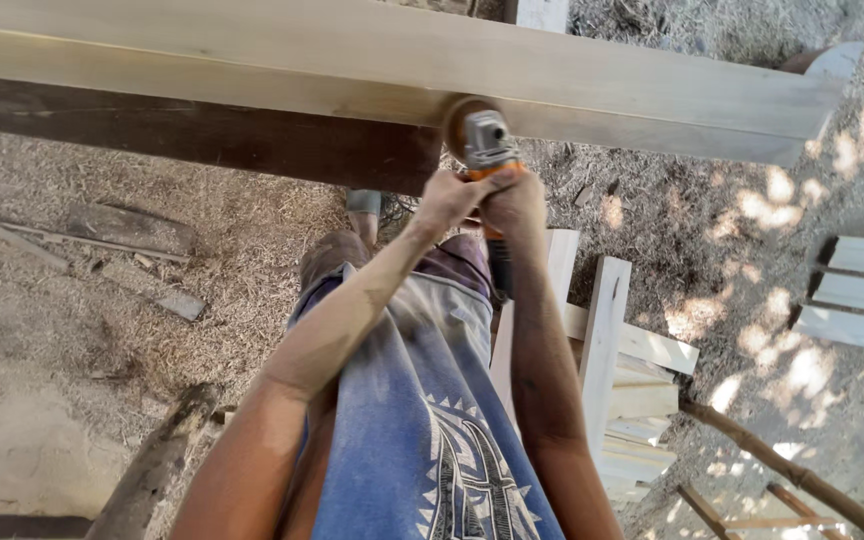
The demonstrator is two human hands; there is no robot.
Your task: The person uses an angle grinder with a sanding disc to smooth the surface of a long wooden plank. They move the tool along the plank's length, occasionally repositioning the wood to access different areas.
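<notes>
1. Head view, with the pale plank point(382, 70) as my landmark: it runs across the top of the picture, and a dark beam point(202, 135) lies right under its near edge on the left side.
2. I have both hands clenched on a grinder point(488, 150), an orange and grey power tool. Its round disc is pressed against the near edge of the plank, about midway along it.
3. My left hand point(449, 195) wraps the tool body just below the plank. My right hand point(514, 200) grips beside it, touching the left, with the dark handle trailing down from there.
4. Below the plank, the ground point(72, 330) is thick with sawdust and wood scraps. Down and to the right of the plank stands a pale wooden frame point(607, 350), close by my right forearm.
5. My bare leg and foot show just under the dark beam, right below the disc.
6. What I judge could go wrong: if the disc catches the plank's edge, the tool may kick back toward my arms or leg, since both are close under it.
7. Pressing unevenly could gouge the plank rather than smooth it.
8. Dust already coats my forearms; it could loosen my grip. I cannot tell where the cord runs, so a snag is possible.
</notes>
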